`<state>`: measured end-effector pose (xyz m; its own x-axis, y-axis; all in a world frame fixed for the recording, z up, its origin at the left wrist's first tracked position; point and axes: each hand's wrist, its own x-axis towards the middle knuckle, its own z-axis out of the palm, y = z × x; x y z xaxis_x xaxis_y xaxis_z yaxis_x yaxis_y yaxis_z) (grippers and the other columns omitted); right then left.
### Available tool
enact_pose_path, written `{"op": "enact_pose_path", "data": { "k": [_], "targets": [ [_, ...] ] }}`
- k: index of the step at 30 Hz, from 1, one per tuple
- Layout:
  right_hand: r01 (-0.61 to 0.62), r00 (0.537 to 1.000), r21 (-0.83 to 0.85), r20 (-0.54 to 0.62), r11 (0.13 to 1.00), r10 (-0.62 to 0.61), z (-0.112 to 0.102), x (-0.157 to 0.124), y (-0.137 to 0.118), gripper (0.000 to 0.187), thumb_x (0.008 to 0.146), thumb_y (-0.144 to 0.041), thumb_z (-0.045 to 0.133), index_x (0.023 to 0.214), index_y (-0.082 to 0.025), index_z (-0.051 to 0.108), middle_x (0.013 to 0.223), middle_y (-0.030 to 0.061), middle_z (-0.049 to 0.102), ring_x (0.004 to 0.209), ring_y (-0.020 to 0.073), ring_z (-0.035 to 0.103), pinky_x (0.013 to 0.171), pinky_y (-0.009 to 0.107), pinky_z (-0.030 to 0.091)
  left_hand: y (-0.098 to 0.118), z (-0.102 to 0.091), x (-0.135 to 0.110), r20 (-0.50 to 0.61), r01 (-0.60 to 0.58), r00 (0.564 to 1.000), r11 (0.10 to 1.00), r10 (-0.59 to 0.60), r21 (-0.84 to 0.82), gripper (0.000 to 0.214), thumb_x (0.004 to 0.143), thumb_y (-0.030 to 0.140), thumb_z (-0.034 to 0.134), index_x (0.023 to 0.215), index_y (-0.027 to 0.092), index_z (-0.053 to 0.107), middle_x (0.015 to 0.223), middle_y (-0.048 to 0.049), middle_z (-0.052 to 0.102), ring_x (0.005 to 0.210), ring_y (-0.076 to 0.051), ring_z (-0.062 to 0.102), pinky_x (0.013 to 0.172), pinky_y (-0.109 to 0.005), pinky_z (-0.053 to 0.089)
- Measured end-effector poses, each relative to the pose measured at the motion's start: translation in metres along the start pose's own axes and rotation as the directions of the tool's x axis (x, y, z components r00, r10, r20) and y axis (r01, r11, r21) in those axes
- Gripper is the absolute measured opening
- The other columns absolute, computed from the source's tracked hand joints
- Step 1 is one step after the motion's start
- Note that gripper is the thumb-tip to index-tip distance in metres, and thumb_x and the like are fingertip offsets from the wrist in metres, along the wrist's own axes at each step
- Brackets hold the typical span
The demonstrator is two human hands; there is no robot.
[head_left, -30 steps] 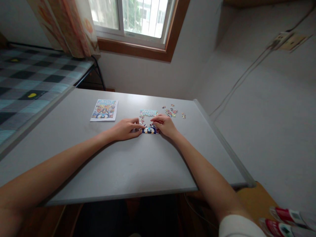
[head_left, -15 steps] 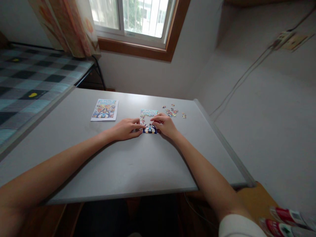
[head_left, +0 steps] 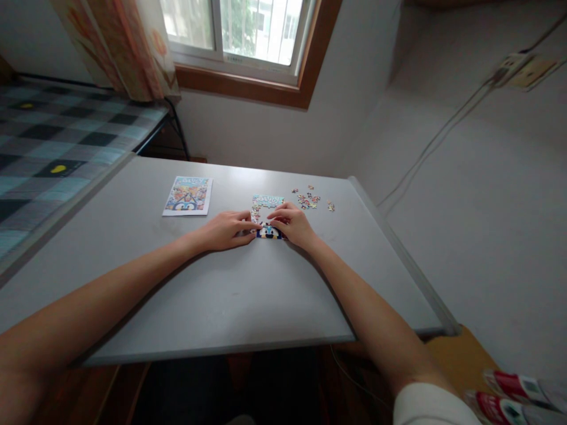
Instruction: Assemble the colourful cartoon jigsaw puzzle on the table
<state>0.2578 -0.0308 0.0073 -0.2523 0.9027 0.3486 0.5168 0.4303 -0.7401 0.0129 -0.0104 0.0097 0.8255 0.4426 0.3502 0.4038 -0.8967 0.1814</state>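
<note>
A partly assembled jigsaw puzzle [head_left: 267,202] lies on the grey table [head_left: 230,295], with its top strip and bottom part joined. My left hand [head_left: 227,229] rests at the puzzle's left edge, fingers curled and pressed against it. My right hand [head_left: 293,224] lies on the puzzle's right side, its fingers bent down onto the pieces. Whether either hand pinches a loose piece is too small to see. Several loose pieces [head_left: 309,200] are scattered just beyond my right hand.
A printed reference picture [head_left: 188,196] lies flat to the left of the puzzle. A bed with a checked cover [head_left: 53,141] stands on the left, a window [head_left: 239,29] behind. The wall runs close along the table's right edge. Red-and-white packets [head_left: 522,395] sit at the bottom right.
My right hand has slid slightly left over the puzzle. The left hand has stayed in place. The view has shifted a little.
</note>
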Motion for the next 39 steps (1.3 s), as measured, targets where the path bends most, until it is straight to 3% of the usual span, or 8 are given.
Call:
{"op": "enact_pose_path", "data": {
  "k": [11, 21, 30, 39],
  "targets": [
    [0.022, 0.999, -0.087, 0.037, 0.996, -0.019, 0.002, 0.000, -0.001, 0.015, 0.082, -0.013, 0.064, 0.085, -0.019, 0.077, 0.092, 0.0053, 0.063, 0.075, 0.0134, 0.057, 0.072, 0.029, 0.050, 0.001, 0.000, 0.001, -0.008, -0.010, 1.000, 1.000, 0.010, 0.004, 0.034, 0.099, 0.038, 0.047, 0.117, 0.023, 0.072, 0.090, -0.0054, 0.063, 0.072, -0.014, 0.060, 0.069, -0.025, 0.045],
    [0.136, 0.984, -0.151, 0.140, 0.979, -0.115, 0.003, 0.000, -0.003, 0.020, 0.083, -0.010, 0.062, 0.084, -0.022, 0.078, 0.089, 0.0064, 0.073, 0.088, 0.0192, 0.065, 0.087, 0.034, 0.050, -0.001, 0.002, -0.001, -0.002, -0.001, 1.000, 1.000, 0.001, 0.011, 0.036, 0.099, 0.039, 0.046, 0.120, 0.025, 0.071, 0.092, -0.0053, 0.064, 0.075, -0.014, 0.061, 0.070, -0.025, 0.045],
    [0.101, 0.995, -0.196, 0.036, 0.975, -0.096, -0.016, 0.002, 0.001, 0.025, 0.084, -0.009, 0.058, 0.091, -0.022, 0.078, 0.092, 0.0061, 0.071, 0.088, 0.0189, 0.063, 0.087, 0.036, 0.049, -0.002, 0.002, -0.001, 0.001, 0.009, 1.000, 1.000, -0.009, 0.008, 0.035, 0.098, 0.038, 0.047, 0.121, 0.025, 0.071, 0.092, -0.0054, 0.063, 0.075, -0.015, 0.061, 0.070, -0.025, 0.044],
    [0.136, 0.988, -0.197, 0.105, 0.971, -0.117, -0.016, 0.000, 0.005, 0.028, 0.080, -0.004, 0.056, 0.089, -0.019, 0.079, 0.091, 0.0068, 0.069, 0.086, 0.0178, 0.063, 0.086, 0.034, 0.049, 0.003, -0.003, 0.001, 0.010, 0.019, 1.000, 1.000, -0.019, 0.017, 0.039, 0.099, 0.040, 0.046, 0.127, 0.021, 0.065, 0.096, -0.0064, 0.064, 0.074, -0.015, 0.061, 0.070, -0.026, 0.045]
  ]
}}
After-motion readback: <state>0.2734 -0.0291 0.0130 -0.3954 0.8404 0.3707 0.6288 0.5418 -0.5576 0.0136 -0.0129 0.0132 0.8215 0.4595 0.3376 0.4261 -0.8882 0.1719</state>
